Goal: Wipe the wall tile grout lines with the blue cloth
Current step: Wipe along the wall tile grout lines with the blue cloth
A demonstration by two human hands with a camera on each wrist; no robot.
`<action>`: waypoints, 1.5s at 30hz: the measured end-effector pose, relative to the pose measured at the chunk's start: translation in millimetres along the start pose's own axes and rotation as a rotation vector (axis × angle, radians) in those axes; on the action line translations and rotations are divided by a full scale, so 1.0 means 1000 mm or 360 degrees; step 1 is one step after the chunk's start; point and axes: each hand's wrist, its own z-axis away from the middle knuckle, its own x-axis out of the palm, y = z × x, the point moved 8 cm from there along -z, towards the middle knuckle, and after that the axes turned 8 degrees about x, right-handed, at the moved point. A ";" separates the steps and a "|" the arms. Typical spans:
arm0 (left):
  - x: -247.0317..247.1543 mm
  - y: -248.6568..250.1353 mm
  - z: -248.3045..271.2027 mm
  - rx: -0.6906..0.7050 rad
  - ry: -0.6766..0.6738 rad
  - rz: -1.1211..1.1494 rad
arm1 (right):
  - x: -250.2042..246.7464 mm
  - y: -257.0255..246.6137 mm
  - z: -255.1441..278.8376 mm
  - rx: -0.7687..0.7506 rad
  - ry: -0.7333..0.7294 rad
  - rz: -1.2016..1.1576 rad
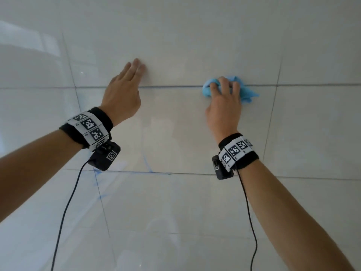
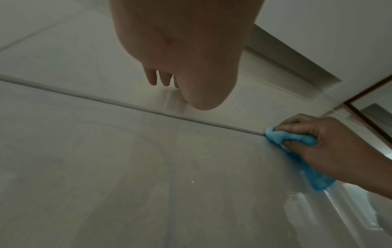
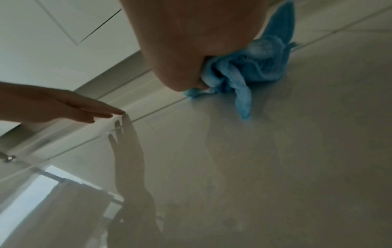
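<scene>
My right hand grips a bunched blue cloth and presses it on the horizontal grout line of the glossy white tiled wall. The left wrist view shows the cloth pinched between fingers and thumb of the right hand right on that line. In the right wrist view the cloth bulges from under my palm with a tail hanging down. My left hand has straight fingers whose tips touch the tile just above the same grout line, well left of the cloth.
A lower horizontal grout line and a vertical one carry blue smears. Another vertical grout line runs right of the cloth. Black cables hang from both wrist cameras. A ceiling edge and door frame lie beyond the wall.
</scene>
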 end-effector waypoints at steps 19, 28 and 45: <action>-0.012 -0.057 0.015 0.0188 0.0029 0.0058 | 0.037 -0.105 0.017 0.0024 0.0117 -0.0012; -0.022 -0.201 0.089 0.0057 -0.0083 0.0084 | 0.068 -0.198 0.029 0.0160 0.0075 0.0049; -0.002 -0.311 0.137 -0.0183 -0.0218 -0.0014 | 0.126 -0.370 0.050 -0.0232 -0.0222 0.0027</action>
